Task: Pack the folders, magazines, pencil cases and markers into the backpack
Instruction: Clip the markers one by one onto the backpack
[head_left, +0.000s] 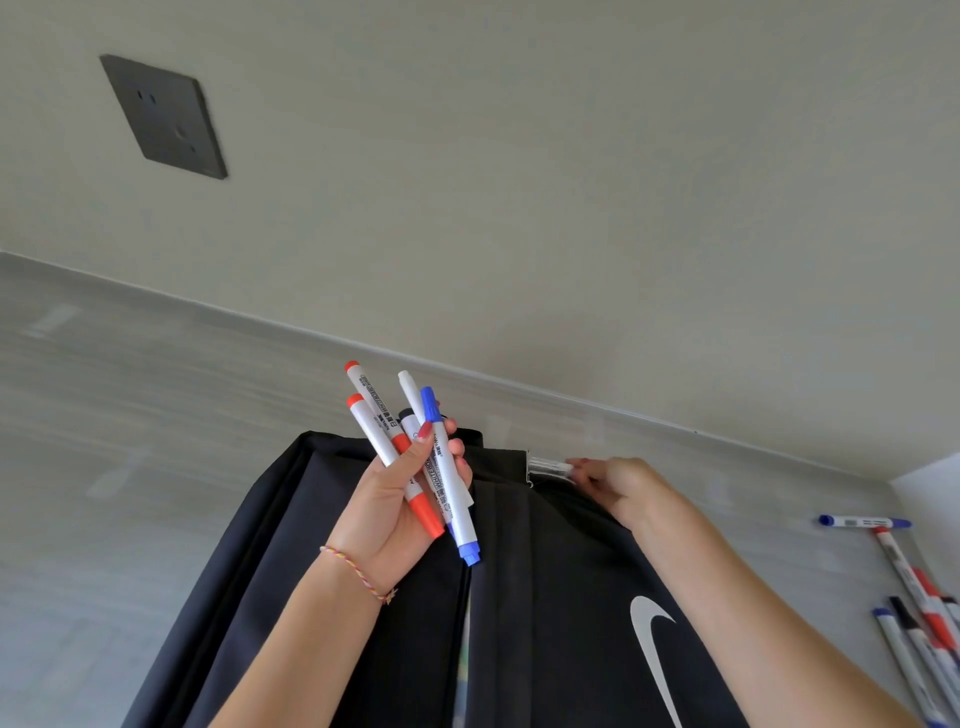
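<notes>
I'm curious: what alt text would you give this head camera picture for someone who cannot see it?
A person's left hand grips a bunch of markers above a black backpack, while the right hand pinches another marker at the backpack's top edge. More markers lie on the grey table to the right.

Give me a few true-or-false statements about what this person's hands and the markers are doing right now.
1. The left hand grips a bunch of markers. True.
2. The right hand is empty. False: it pinches one marker at the top of the backpack.
3. Every marker is already in a hand. False: loose markers lie on the table to the right.
4. The backpack is black with a white logo. True.
5. The left hand's markers all have blue caps. False: red, blue and black show.
</notes>
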